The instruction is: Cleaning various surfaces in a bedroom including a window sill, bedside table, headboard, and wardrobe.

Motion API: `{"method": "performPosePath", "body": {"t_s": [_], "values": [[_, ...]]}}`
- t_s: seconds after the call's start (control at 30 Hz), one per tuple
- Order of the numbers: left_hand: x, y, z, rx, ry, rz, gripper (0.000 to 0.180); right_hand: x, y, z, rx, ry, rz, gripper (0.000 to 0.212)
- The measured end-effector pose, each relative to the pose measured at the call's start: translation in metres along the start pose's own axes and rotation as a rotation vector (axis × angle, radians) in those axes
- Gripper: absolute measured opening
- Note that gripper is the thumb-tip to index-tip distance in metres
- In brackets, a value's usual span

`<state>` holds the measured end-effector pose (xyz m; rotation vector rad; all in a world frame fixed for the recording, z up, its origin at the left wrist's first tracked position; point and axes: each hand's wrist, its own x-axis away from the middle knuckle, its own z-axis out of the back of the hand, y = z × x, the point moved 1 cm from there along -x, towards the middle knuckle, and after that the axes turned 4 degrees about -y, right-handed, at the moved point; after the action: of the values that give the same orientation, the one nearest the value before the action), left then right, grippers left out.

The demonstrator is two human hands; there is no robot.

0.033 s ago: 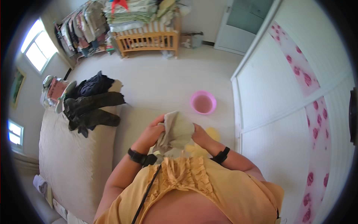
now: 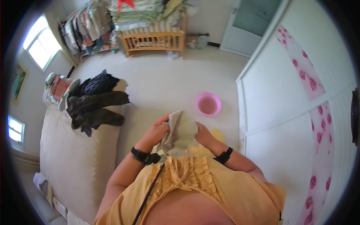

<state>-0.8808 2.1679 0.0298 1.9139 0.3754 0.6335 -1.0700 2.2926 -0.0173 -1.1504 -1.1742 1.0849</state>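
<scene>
In front of my waist hangs a greyish-beige cloth [image 2: 183, 129] with a paler, greenish side, folded and creased. My left hand [image 2: 156, 132] is closed on its left edge, the fingers wrapped round the fabric. At the opposite edge, my right hand [image 2: 204, 135] pinches the cloth, its fingertips partly hidden behind it. Whether the cloth is a garment or a towel I cannot tell. Each wrist wears a black band.
A pink basin [image 2: 208, 104] stands on the floor ahead, right of centre. Dark clothes [image 2: 95, 107] lie on the beige-covered bed [image 2: 75, 161] at left. Beyond are a wooden crib [image 2: 153, 42] stacked with bedding and a clothes rack [image 2: 88, 24]. White wardrobe doors [image 2: 277, 135] line the right.
The view has shifted slightly, so the room sits a little farther right in the picture. Both hands keep their hold on the cloth.
</scene>
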Motion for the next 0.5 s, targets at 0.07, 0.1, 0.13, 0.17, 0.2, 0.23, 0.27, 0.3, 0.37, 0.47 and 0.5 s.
{"method": "performPosePath", "body": {"t_s": [0.07, 0.1, 0.13, 0.17, 0.2, 0.23, 0.27, 0.3, 0.37, 0.47, 0.5], "values": [[-0.004, 0.016, 0.037, -0.15, -0.002, -0.068, 0.055, -0.039, -0.003, -0.021, 0.148, 0.093, 0.03, 0.035], [-0.001, 0.019, 0.058, -0.127, 0.036, -0.071, 0.055, -0.055, -0.006, -0.036, 0.155, 0.05, 0.019, 0.035], [-0.002, 0.025, 0.078, -0.066, 0.038, -0.045, 0.055, -0.072, -0.019, -0.051, 0.104, 0.088, 0.041, 0.035], [-0.002, 0.029, 0.099, -0.003, 0.041, -0.02, 0.055, -0.088, -0.028, -0.064, 0.053, 0.125, 0.059, 0.036], [0.0, 0.033, 0.121, -0.006, 0.037, -0.033, 0.055, -0.108, -0.025, -0.072, 0.167, 0.092, 0.086, 0.036], [0.002, 0.043, 0.134, 0.0, 0.055, -0.035, 0.055, -0.123, -0.03, -0.08, 0.166, 0.073, 0.085, 0.036], [0.004, 0.054, 0.144, 0.007, 0.043, -0.051, 0.052, -0.139, -0.035, -0.089, -0.004, 0.001, 0.047, 0.037], [0.003, 0.061, 0.153, 0.016, 0.032, -0.066, 0.051, -0.153, -0.04, -0.099, -0.172, -0.071, 0.002, 0.037], [-0.006, 0.063, 0.172, -0.026, 0.009, -0.121, 0.052, -0.179, -0.062, -0.117, -0.01, -0.191, 0.118, 0.043], [-0.03, 0.066, 0.195, -0.504, -0.059, -0.387, 0.057, -0.232, -0.059, -0.118, -0.432, -0.489, 0.267, 0.064], [-0.037, 0.069, 0.202, -0.94, -0.098, -0.595, 0.062, -0.258, -0.039, -0.115, -0.439, -0.499, 0.253, 0.064]]}}
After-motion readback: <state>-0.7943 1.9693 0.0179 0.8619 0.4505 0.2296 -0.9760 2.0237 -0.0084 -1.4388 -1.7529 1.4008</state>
